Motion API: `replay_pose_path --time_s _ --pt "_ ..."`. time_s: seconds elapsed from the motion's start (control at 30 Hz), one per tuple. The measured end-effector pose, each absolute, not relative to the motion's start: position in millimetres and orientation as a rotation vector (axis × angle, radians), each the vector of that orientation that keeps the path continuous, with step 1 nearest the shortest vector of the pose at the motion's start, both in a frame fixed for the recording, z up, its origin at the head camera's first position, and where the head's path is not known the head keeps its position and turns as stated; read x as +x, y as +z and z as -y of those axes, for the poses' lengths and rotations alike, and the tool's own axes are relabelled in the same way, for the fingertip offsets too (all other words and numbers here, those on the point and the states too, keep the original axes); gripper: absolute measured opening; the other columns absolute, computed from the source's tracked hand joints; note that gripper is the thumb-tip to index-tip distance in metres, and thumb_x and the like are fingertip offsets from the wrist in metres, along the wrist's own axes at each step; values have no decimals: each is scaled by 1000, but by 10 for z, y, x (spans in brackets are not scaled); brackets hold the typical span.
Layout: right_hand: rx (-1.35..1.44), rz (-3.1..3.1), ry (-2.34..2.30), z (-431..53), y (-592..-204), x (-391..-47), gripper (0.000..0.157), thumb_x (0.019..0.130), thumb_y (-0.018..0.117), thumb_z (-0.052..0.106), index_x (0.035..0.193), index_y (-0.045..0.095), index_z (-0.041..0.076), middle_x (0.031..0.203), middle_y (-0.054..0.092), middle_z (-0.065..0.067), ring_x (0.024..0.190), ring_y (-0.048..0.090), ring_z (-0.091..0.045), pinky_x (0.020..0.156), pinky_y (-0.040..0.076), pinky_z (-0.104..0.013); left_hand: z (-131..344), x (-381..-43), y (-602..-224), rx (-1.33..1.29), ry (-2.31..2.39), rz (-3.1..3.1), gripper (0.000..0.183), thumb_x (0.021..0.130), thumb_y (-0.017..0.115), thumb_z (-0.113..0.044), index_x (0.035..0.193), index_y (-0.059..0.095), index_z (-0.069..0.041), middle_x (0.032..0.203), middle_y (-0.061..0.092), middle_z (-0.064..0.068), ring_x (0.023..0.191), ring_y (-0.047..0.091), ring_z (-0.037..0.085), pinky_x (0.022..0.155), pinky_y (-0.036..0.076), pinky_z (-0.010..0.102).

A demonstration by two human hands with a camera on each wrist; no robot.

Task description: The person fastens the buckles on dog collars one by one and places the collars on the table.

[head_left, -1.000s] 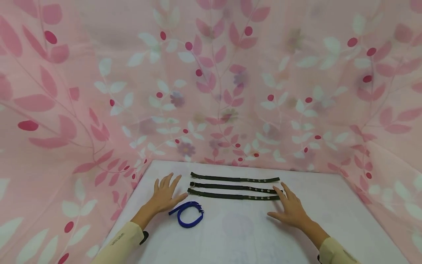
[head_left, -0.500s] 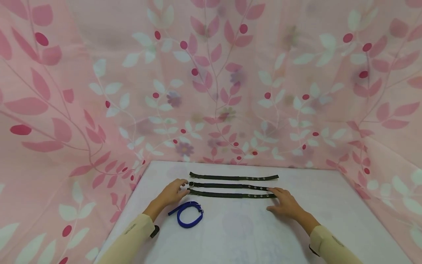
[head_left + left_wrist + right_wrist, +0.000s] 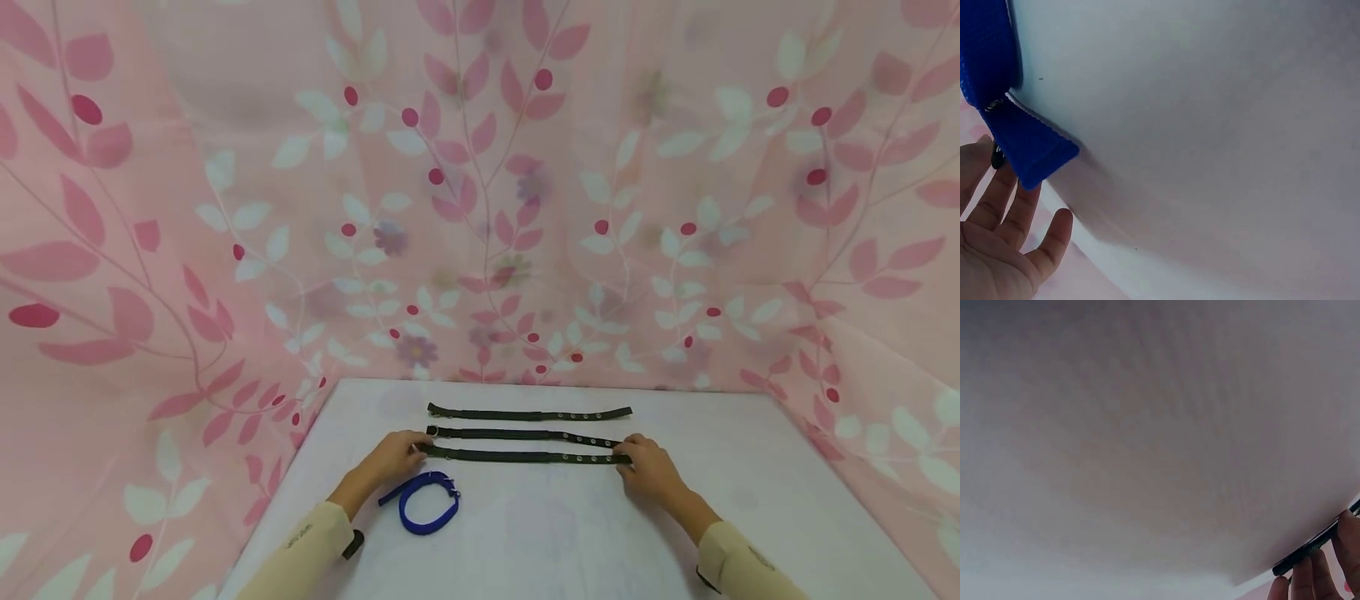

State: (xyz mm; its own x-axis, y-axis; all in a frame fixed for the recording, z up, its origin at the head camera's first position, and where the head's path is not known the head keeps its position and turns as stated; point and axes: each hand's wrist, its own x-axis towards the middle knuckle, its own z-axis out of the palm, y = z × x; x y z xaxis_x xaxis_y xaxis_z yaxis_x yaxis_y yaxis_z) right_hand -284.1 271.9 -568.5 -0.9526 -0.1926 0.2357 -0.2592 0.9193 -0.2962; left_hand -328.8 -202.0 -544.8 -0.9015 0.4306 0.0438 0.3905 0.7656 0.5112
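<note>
Three dark green collars with metal eyelets lie in rows across the white table. My left hand (image 3: 392,460) pinches the buckle end of the nearest green collar (image 3: 510,457). At its eyelet end, my right hand (image 3: 654,471) has thumb and fingers on the strap; the right wrist view shows the dark strap end (image 3: 1300,555) between them. The middle green collar (image 3: 510,434) runs just behind, its tip reaching the right fingers. Farthest back is another green collar (image 3: 510,415). A blue collar (image 3: 424,527), buckled into a loop, lies in front of my left hand.
The white-covered table (image 3: 555,533) ends at a pink leaf-patterned cloth (image 3: 525,250) behind it. The same cloth hangs along the left and right sides.
Both hands have come in from open poses beside the collars to the two ends of the nearest green collar and taken hold. The collars stay on the table.
</note>
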Motion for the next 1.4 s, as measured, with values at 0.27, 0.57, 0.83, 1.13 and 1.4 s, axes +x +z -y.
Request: replay_pose_path --time_s 0.27,0.57,0.83,1.13,1.4 --pt "269 2889 468 -2723 -5710 -2828 17 79 80 12 94 73 7 92 64 -6 86 63 -27 76 53 -49 2024 -3309 -5509 709 804 -2894 19 87 69 -3 105 71 -9 96 68 1 80 55 11 70 49 31" --pt "324 2898 422 -2708 -5606 -2908 15 81 78 8 94 73 3 110 67 -16 100 65 -36 82 55 -52 2015 -3367 -5470 614 798 -2911 28 88 70 -5 116 72 -7 100 70 2 79 57 10 69 50 29" --pt "299 2934 420 -2738 -5575 -2873 15 79 81 13 79 66 10 76 56 -1 71 51 -18 63 45 -38 1977 -3360 -5422 628 827 -2979 21 83 72 1 103 74 -5 87 68 1 75 54 11 67 48 30" --pt "230 2978 798 -2716 -5532 -2748 15 87 73 11 83 59 12 73 57 3 67 49 -11 59 42 -28 1976 -3327 -5464 586 1035 -3010 21 86 59 7 104 67 2 89 62 9 78 53 16 69 47 32" --pt "146 2780 1203 -2621 -5262 -2637 13 88 73 15 92 67 5 81 69 -8 67 62 -14 58 52 -24 2039 -3321 -5236 253 1896 -2461 22 90 67 2 111 65 11 91 62 12 87 70 24 85 59 43"
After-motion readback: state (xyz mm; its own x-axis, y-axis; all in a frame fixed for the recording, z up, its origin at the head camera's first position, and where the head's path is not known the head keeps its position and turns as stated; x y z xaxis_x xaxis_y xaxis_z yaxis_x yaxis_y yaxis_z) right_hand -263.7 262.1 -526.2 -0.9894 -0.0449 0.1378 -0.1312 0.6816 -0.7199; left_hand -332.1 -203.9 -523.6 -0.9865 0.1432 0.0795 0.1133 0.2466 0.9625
